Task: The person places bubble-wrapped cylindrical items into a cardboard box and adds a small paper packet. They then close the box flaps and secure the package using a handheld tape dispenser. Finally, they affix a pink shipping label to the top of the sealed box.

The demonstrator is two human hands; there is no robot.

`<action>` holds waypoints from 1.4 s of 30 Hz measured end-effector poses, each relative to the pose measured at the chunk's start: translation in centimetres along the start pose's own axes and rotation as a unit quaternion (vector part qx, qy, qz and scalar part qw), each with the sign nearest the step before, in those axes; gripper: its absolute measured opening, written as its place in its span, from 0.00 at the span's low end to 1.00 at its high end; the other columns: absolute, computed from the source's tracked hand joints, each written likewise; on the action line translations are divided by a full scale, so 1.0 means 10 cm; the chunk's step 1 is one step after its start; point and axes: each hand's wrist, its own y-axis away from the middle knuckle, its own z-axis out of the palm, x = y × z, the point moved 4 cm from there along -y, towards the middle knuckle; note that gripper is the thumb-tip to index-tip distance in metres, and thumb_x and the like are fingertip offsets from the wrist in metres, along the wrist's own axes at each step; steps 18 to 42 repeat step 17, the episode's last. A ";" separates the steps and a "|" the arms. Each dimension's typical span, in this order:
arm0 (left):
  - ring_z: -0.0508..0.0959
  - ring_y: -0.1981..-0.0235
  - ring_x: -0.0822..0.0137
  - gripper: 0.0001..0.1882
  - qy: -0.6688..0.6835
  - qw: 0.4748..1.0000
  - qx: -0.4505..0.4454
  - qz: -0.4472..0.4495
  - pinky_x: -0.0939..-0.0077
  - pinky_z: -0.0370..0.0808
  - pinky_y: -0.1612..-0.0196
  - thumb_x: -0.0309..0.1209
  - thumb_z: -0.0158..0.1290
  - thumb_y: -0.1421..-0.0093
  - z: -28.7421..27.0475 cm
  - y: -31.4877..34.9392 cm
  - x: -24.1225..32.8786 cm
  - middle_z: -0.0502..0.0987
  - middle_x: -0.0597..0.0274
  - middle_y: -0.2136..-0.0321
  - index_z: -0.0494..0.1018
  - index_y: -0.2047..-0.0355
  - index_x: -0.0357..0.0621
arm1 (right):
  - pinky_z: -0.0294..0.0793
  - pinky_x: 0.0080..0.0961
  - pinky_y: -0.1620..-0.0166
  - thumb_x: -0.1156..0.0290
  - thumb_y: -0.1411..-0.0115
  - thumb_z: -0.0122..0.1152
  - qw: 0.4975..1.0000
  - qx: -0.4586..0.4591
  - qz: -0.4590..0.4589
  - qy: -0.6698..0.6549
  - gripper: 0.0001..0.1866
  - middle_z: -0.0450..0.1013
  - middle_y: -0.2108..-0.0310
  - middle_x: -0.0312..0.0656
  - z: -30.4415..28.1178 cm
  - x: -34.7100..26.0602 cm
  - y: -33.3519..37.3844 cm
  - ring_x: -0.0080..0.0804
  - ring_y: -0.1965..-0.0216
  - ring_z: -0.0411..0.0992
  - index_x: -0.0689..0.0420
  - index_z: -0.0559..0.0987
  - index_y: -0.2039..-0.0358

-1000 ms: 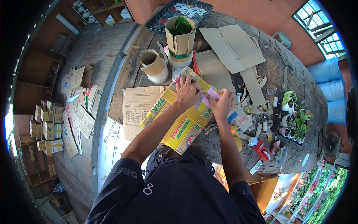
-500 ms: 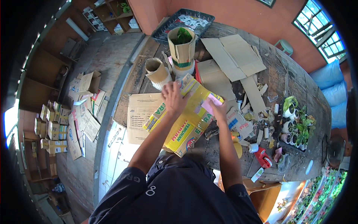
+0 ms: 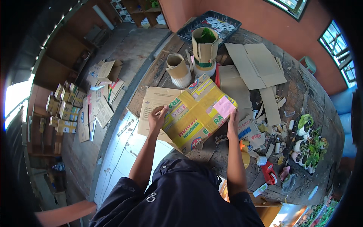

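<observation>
Between my hands is a cardboard box (image 3: 193,117) with yellow and green print, wrapped in clear and yellow tape. A pink paper slip (image 3: 224,107) lies flat on its top, near the right corner. My left hand (image 3: 156,119) is closed at the box's left corner, fingertips along the edge. Against the right edge, beside the pink slip, my right hand (image 3: 233,123) grips with its fingers partly hidden. Partly under the box, on the left, lies a flat brown cardboard sheet (image 3: 151,102).
Behind the box stand two cardboard tubes, a short one (image 3: 176,68) and a taller one (image 3: 205,43) with leaves inside. Flat cardboard pieces (image 3: 261,64) lie at the back right. To the right are scraps, a red tape dispenser (image 3: 269,172) and potted plants (image 3: 308,149). Small boxes (image 3: 66,109) are stacked at left.
My left hand has moved off the box's top to its left corner. My right hand has shifted from the pink slip to the right edge. The whole view has turned leftward.
</observation>
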 end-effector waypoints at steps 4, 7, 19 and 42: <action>0.71 0.39 0.53 0.45 0.172 0.976 0.108 -0.077 0.60 0.73 0.44 0.58 0.68 0.47 0.06 0.11 -0.18 0.68 0.46 0.37 0.68 0.36 0.46 | 0.54 0.37 0.30 0.25 0.34 0.34 0.991 0.029 0.109 -0.077 0.48 0.59 0.30 0.42 -0.13 0.28 -0.16 0.38 0.28 0.54 0.50 0.58 0.27; 0.69 0.37 0.51 0.48 0.390 0.897 0.080 -0.191 0.53 0.72 0.41 0.68 0.54 0.43 0.13 0.33 -0.66 0.64 0.49 0.33 0.60 0.31 0.51 | 0.56 0.35 0.31 0.21 0.38 0.35 0.984 -0.005 0.160 -0.080 0.54 0.59 0.30 0.43 -0.18 0.26 -0.25 0.36 0.30 0.57 0.54 0.58 0.27; 0.72 0.38 0.50 0.49 0.560 0.792 -0.015 -0.243 0.51 0.74 0.39 0.75 0.34 0.37 0.65 0.89 -0.71 0.67 0.52 0.34 0.61 0.31 0.49 | 0.66 0.40 0.36 0.30 0.33 0.42 0.974 -0.104 0.191 -0.057 0.41 0.61 0.32 0.34 -0.15 0.16 -0.49 0.36 0.33 0.62 0.45 0.63 0.30; 0.72 0.38 0.50 0.49 0.560 0.792 -0.015 -0.243 0.51 0.74 0.39 0.75 0.34 0.37 0.65 0.89 -0.71 0.67 0.52 0.34 0.61 0.31 0.49 | 0.66 0.40 0.36 0.30 0.33 0.42 0.974 -0.104 0.191 -0.057 0.41 0.61 0.32 0.34 -0.15 0.16 -0.49 0.36 0.33 0.62 0.45 0.63 0.30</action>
